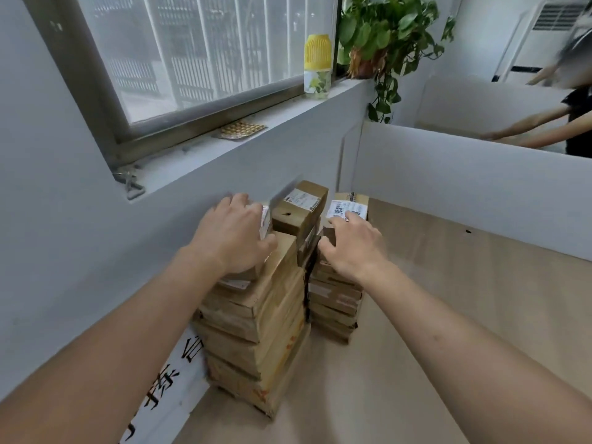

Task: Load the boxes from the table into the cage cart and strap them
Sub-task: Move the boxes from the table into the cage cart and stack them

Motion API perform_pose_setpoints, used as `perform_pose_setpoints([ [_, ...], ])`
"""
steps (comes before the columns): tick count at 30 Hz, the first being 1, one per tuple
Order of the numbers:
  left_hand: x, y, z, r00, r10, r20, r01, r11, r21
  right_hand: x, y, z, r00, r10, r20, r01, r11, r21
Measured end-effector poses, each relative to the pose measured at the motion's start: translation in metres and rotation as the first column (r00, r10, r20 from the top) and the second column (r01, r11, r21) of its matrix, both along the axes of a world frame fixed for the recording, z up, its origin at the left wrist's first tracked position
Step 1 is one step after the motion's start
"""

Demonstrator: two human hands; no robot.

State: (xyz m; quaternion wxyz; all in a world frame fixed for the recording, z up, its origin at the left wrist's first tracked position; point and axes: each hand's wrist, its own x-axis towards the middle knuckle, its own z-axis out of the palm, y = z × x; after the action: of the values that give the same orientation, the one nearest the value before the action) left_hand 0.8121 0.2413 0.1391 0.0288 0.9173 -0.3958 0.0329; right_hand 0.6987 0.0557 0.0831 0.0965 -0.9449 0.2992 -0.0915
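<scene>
- Your hands reach out over two stacks of flat cardboard boxes on the brown worktop, in the corner by the grey wall.
- Your left hand lies on top of the left stack, fingers curled over the far edge of the top box and thumb against its near side, gripping it.
- Your right hand sits on the right stack, fingers bent round the near edge of its top box, the one with the white label facing up.
- Between your hands, a small box rests tilted, leaning between the two stacks.
- The left stack is the taller one and stands just beside a white sign with black characters at the foot of the wall.
- A white partition closes the worktop's far side.
- On the window ledge you have a blister pack of pills, a bottle with a yellow cap and a potted plant trailing down.
- Another person's arms reach in behind the partition at far right.
</scene>
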Motion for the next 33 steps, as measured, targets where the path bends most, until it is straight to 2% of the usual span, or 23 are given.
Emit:
perform_pose_setpoints([
  [5, 0.012, -0.010, 0.001, 0.989, 0.059, -0.133, -0.058, 0.998, 0.009, 0.035, -0.026, -0.017, 0.991, -0.135, -0.022, 0.134, 0.991, -0.015],
  [12, 0.017, -0.012, 0.006, 0.972, 0.056, -0.226, -0.063, 0.998, -0.025, 0.065, -0.038, -0.037, 0.950, -0.311, -0.024, 0.312, 0.947, 0.078],
  [18, 0.019, -0.013, 0.008, 0.959, 0.024, -0.281, -0.053, 0.994, -0.098, 0.062, -0.036, -0.037, 0.942, -0.332, 0.045, 0.329, 0.942, 0.063],
  [25, 0.016, -0.021, 0.007, 0.952, 0.065, -0.301, -0.078, 0.996, -0.032, 0.049, -0.030, -0.030, 0.935, -0.325, -0.140, 0.337, 0.938, 0.077],
  [31, 0.019, -0.022, 0.007, 0.963, 0.073, -0.258, -0.090, 0.994, -0.056, 0.047, -0.037, -0.034, 0.961, -0.275, -0.020, 0.272, 0.936, 0.223],
  [33, 0.018, -0.022, 0.006, 0.967, 0.073, -0.246, -0.096, 0.992, -0.084, 0.043, -0.035, -0.033, 0.963, -0.268, -0.005, 0.263, 0.941, 0.212],
])
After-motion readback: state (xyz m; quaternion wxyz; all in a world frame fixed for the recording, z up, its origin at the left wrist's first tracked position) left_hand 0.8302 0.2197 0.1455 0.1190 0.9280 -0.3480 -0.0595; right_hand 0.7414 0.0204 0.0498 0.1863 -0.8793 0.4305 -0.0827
